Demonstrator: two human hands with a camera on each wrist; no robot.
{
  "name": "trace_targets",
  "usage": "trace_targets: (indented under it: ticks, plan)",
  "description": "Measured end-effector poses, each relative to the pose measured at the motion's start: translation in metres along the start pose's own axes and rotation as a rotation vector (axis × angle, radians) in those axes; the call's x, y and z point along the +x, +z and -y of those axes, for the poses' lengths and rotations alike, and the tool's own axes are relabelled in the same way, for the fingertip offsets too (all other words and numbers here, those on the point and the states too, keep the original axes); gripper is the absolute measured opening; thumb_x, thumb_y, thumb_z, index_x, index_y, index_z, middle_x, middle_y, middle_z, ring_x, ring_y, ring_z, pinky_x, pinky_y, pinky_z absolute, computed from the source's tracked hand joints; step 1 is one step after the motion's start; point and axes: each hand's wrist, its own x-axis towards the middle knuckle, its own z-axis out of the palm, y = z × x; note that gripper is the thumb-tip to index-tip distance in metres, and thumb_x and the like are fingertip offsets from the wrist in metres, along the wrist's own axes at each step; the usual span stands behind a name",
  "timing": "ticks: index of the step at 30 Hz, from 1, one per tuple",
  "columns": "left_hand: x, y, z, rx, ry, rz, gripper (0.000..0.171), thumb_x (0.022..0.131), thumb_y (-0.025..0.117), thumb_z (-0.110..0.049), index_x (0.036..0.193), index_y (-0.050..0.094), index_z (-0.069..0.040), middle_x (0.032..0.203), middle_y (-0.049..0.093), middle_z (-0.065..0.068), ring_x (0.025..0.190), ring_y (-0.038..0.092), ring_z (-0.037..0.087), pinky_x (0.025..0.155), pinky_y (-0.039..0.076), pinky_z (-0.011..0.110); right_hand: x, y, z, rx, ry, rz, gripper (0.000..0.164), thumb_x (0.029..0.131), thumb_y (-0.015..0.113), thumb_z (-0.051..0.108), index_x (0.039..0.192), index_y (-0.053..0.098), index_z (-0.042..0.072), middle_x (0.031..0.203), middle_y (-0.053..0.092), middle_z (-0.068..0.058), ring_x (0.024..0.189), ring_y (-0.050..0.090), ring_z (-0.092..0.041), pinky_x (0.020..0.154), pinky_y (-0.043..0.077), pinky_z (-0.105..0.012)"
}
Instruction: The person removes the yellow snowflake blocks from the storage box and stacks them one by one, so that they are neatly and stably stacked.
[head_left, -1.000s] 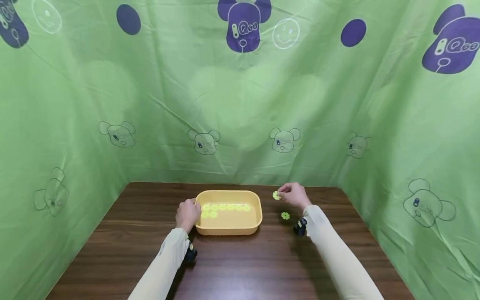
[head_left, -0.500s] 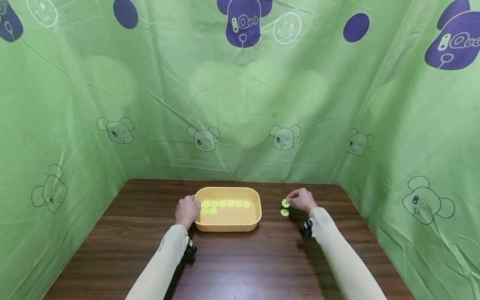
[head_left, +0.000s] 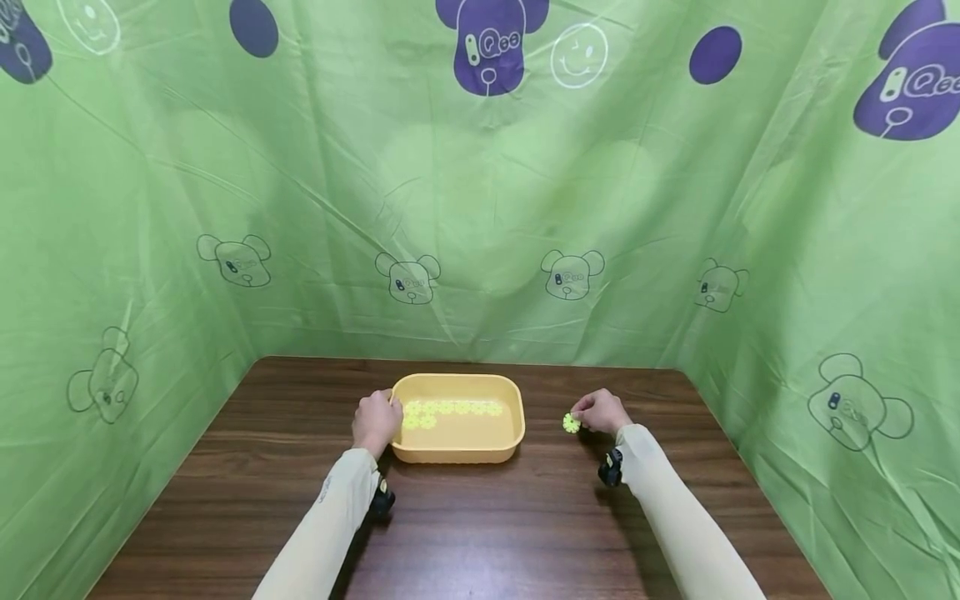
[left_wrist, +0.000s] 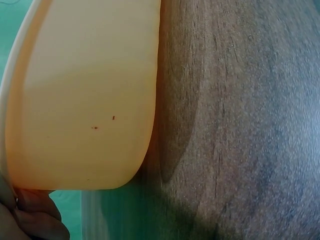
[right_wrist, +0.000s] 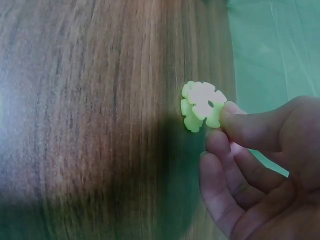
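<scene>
My left hand grips the left rim of a yellow plastic tray; its curled fingers show at the tray's end in the left wrist view. Inside the tray, several light-green flower-shaped pieces lie in a row along the back, with a few in front at the left. To the right of the tray, my right hand pinches a notched flower-shaped piece between thumb and fingertips. A second flower-shaped piece shows partly hidden behind it, over the wood.
The dark wooden table carries the tray near its back half. Green printed curtains hang along its back and both sides. Dark wrist cameras sit under both cream sleeves.
The right hand has moved from the table's back toward me with its flower-shaped piece, which now overlaps the one lying on the table. The left hand keeps its hold on the tray.
</scene>
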Motion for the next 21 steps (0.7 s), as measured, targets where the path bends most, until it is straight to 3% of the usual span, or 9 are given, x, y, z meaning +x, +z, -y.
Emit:
trace_targets:
  ticks: [15, 21]
  plan:
    - [0.003, 0.002, 0.0, -0.01, 0.001, -0.015, 0.034, 0.099, 0.051, -0.021, 0.121, 0.071, -0.005, 0.111, 0.07, 0.03, 0.094, 0.069, 0.046, 0.069, 0.054, 0.058, 0.001, 0.009, -0.007, -0.02, 0.014, -0.04, 0.008, 0.088, 0.073, 0.011, 0.088, 0.079, 0.005, 0.067, 0.068, -0.003, 0.059, 0.06, -0.012, 0.054, 0.049, -0.025]
    - [0.003, 0.003, 0.002, -0.003, 0.01, -0.014, 0.033, 0.099, 0.051, -0.021, 0.12, 0.071, -0.005, 0.11, 0.071, 0.028, 0.092, 0.07, 0.044, 0.068, 0.054, 0.057, 0.001, 0.011, -0.006, -0.07, 0.01, -0.066, 0.007, 0.086, 0.074, 0.011, 0.088, 0.079, 0.006, 0.072, 0.072, -0.003, 0.065, 0.061, -0.013, 0.058, 0.048, -0.026]
